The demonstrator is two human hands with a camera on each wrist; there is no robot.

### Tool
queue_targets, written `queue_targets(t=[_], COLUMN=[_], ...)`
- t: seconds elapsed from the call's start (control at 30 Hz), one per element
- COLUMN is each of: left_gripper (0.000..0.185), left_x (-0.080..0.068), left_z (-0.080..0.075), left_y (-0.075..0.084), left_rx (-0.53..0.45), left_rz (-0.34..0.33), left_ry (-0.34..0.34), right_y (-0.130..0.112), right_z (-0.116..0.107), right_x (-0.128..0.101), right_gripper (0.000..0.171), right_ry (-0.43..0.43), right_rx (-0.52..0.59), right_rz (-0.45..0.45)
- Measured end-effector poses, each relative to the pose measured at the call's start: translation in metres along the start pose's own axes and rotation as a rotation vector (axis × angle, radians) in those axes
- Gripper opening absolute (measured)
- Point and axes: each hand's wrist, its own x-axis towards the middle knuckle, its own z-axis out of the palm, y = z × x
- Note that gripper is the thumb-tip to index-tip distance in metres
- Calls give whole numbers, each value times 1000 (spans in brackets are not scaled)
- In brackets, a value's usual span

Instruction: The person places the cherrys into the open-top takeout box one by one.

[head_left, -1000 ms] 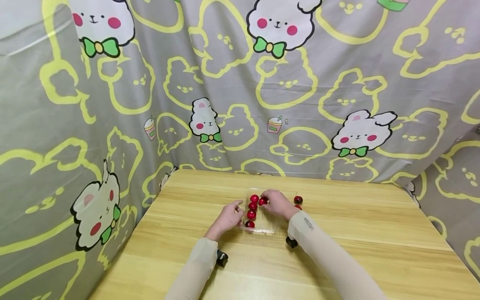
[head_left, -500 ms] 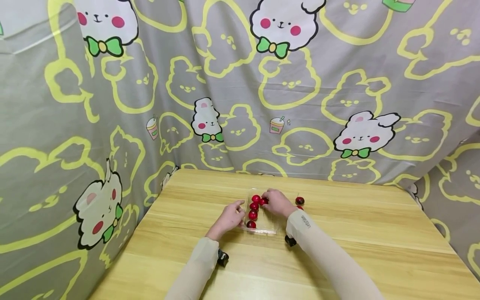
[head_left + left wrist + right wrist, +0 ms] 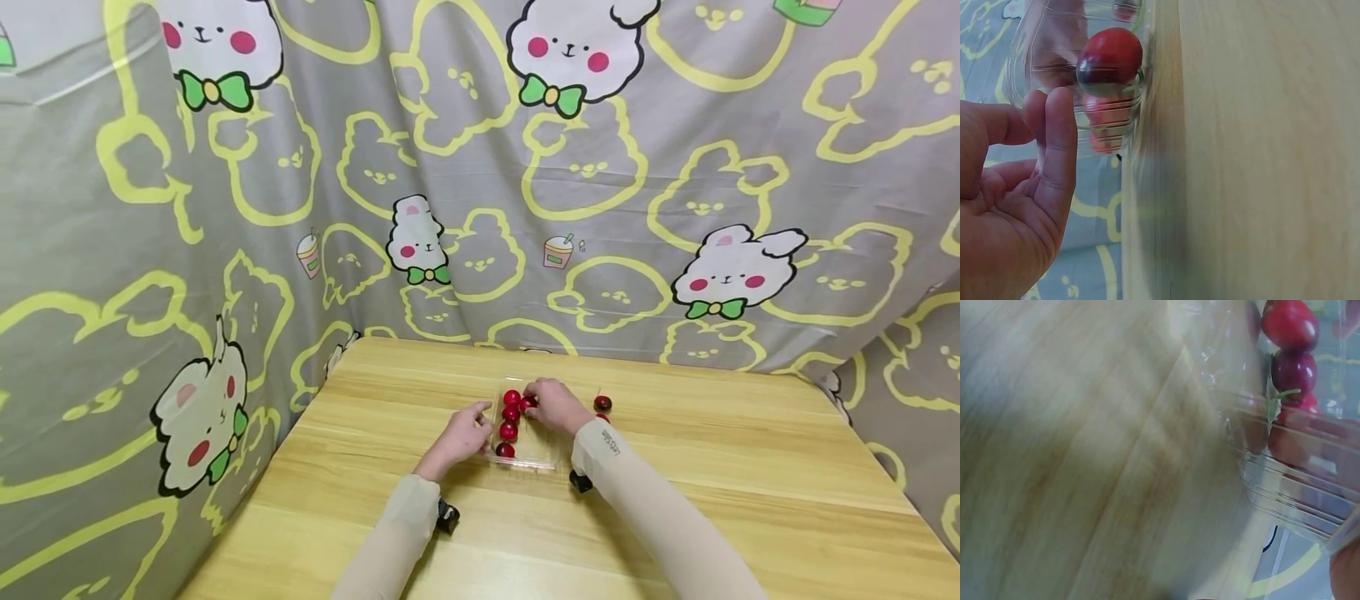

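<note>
Left hand (image 3: 463,435), fingers relaxed, is touching the clear tray (image 3: 534,457); right hand (image 3: 553,406) is pinching a cherry (image 3: 528,403) beside the cherry row (image 3: 510,423). Loose cherry (image 3: 602,403) is lying right; bare table (image 3: 735,467) is stretching around.

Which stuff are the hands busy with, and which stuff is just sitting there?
Busy with:
- clear plastic tray
- red cherries in the tray
- the cherry at the right hand
- left hand at the tray's left edge

Just sitting there:
- dark cherry on the table, right of the tray
- wooden table
- bunny-print cloth behind
</note>
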Motion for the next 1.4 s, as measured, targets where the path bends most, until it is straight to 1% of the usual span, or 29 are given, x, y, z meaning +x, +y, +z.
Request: queue_targets(t=[0.2, 0.4, 0.6, 0.87, 1.17, 1.4], left_gripper=[52, 53, 52, 52, 52, 52], left_x=[2, 0, -1, 0, -2, -1], left_z=[0, 1, 1, -1, 0, 1], left_y=[1, 3, 4, 3, 6, 4], left_rx=[12, 16, 28, 35, 36, 38], left_rz=[2, 0, 4, 17, -1, 7], left_ry=[8, 5, 11, 6, 3, 10], right_y=[0, -1, 0, -1, 0, -1], right_z=[-3, -4, -4, -5, -3, -4], right_x=[0, 1, 1, 2, 1, 1], right_gripper=[20, 20, 20, 19, 21, 18], right_ry=[19, -3, -10, -1, 5, -1], right_rx=[-8, -25, -16, -24, -17, -17], right_rz=[1, 30, 54, 41, 32, 29])
